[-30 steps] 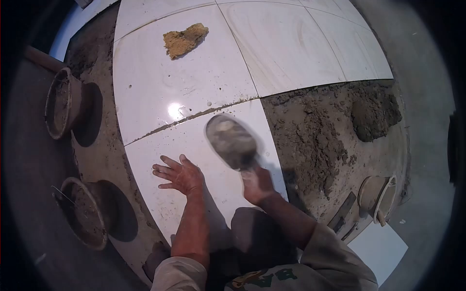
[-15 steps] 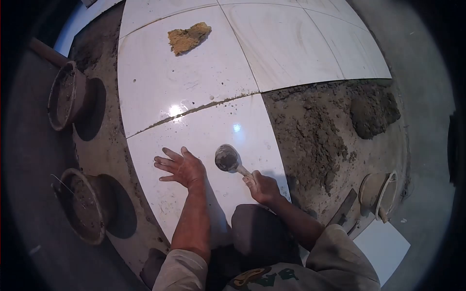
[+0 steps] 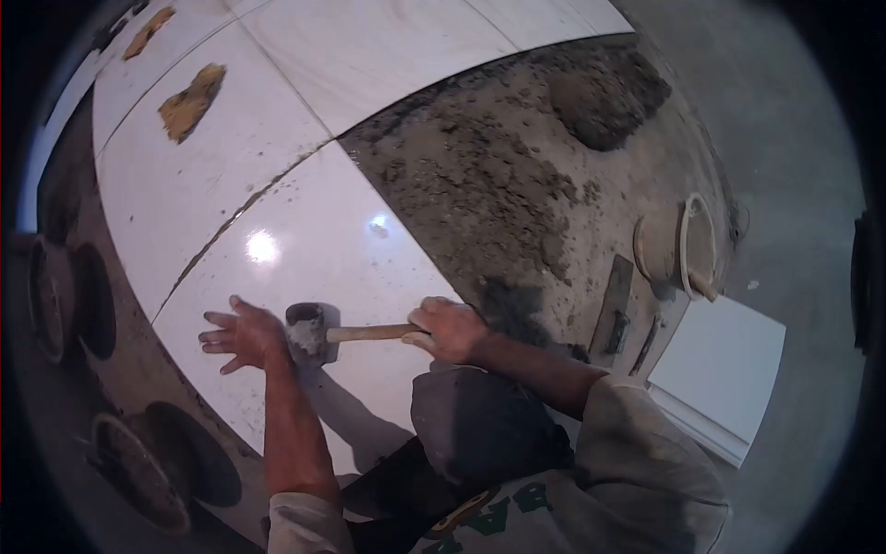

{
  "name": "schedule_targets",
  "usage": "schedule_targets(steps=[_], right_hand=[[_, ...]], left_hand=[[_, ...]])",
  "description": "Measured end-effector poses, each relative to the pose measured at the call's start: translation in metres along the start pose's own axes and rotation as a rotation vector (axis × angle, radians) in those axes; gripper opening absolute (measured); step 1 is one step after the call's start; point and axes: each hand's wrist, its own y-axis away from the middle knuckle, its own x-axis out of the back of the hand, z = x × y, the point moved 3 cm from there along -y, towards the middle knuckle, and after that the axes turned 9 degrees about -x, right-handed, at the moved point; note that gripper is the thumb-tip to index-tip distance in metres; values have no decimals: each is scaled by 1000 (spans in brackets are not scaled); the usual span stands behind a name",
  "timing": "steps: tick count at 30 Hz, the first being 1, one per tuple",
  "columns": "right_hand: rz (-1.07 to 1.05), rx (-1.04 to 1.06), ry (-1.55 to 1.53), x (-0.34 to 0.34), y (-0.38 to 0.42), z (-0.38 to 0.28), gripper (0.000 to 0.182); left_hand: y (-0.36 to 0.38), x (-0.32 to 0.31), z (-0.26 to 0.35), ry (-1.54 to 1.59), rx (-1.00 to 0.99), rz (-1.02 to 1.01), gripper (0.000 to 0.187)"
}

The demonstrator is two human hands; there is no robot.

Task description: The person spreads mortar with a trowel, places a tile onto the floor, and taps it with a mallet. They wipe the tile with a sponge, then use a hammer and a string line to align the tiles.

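On the glossy white floor tile [image 3: 305, 249] nearest the person, a rubber mallet [image 3: 306, 330] lies low with its dark, mortar-smeared head on or just above the tile surface, its wooden handle running out to the right. The right hand [image 3: 449, 329] is clenched around the end of that handle. The left hand [image 3: 242, 335] is released, fingers spread and palm flat on the tile, just beside the mallet head and touching or nearly touching it. A mortar-filled joint runs diagonally between this tile and the next one up, where a yellowish sponge [image 3: 191, 89] lies well apart from the hands. To the right of the tile spreads a rough bed of grey mortar [image 3: 498, 175], with a heaped mound at its far edge. Beyond it a bucket [image 3: 681, 247] lies tipped on its side, a trowel [image 3: 613, 309] near it, and a loose white tile [image 3: 720, 365] rests at the right. Two mortar-crusted pans [image 3: 138, 466] sit at the left edge.
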Motion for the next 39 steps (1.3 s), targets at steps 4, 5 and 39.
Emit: schedule_targets(steps=[4,5,39], right_hand=[[405,-527,49,2,96,138,53],[592,-745,94,7,138,177,60],[328,-465,-57,102,-104,-24,49]], left_hand=[[2,5,0,26,17,-16,71],[1,3,0,43,19,-16,71],[0,8,0,89,-33,-41,67]])
